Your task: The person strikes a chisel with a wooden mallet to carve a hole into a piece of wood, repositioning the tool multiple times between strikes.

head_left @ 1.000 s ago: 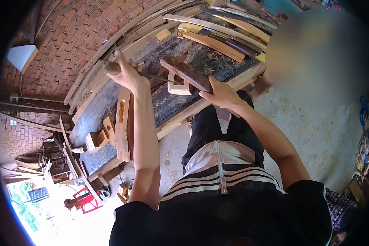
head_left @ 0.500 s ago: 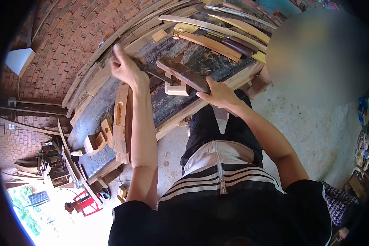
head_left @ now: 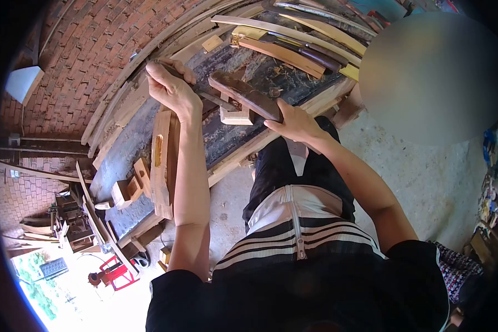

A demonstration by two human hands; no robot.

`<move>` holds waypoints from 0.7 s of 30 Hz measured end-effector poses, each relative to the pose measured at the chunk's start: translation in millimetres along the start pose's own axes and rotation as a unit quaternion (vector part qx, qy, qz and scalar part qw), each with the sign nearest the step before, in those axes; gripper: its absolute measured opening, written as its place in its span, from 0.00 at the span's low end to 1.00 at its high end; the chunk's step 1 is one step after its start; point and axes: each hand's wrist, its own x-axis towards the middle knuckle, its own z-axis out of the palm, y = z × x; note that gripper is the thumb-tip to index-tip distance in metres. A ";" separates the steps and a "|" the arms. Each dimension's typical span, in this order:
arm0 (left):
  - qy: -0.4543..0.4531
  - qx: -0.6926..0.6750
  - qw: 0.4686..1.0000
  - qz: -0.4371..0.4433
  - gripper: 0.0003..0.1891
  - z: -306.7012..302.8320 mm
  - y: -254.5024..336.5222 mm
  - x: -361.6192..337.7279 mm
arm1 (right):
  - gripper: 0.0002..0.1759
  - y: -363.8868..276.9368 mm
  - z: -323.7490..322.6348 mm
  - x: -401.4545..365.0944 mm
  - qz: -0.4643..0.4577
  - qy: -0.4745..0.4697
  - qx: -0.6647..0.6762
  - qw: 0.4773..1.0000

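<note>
One end of a dark wooden bat point(head_left: 246, 96) is wrapped in our right hand point(head_left: 296, 123), just right of the frame's centre. The bat crosses over a pale wooden block point(head_left: 237, 117), above centre; we cannot tell whether they touch. The block stands on the dark bench point(head_left: 220, 141). Toward the upper left, our left hand point(head_left: 173, 93) curls round the mostly hidden handle of a chisel-like tool point(head_left: 216, 100), its blade slanting down to the block. We judge that we are setting the blade in the block; the next move seems to call for a steady blade and room for the bat. Farther off, a brick wall point(head_left: 94, 61) fills the upper left. Against a second ago, our left hand is turned, the handle's round end no longer shows, and the blade slants more steeply; our right hand's grip matches.
</note>
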 end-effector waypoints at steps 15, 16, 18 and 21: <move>-0.089 0.041 0.995 0.002 0.29 15.5 -5.3 -16.6 | 0.34 4.2 5.7 2.9 -0.008 0.009 0.014 1.000; -0.089 0.034 0.995 -0.003 0.29 17.4 -5.5 -19.7 | 0.34 4.2 6.1 2.2 -0.008 0.009 0.011 1.000; -0.089 0.035 0.995 -0.006 0.30 18.4 -5.9 -21.0 | 0.34 2.7 4.4 2.4 -0.008 0.009 0.008 1.000; -0.104 0.038 0.994 -0.014 0.30 15.5 -5.4 -17.1 | 0.34 1.8 5.4 1.7 0.000 0.002 0.009 1.000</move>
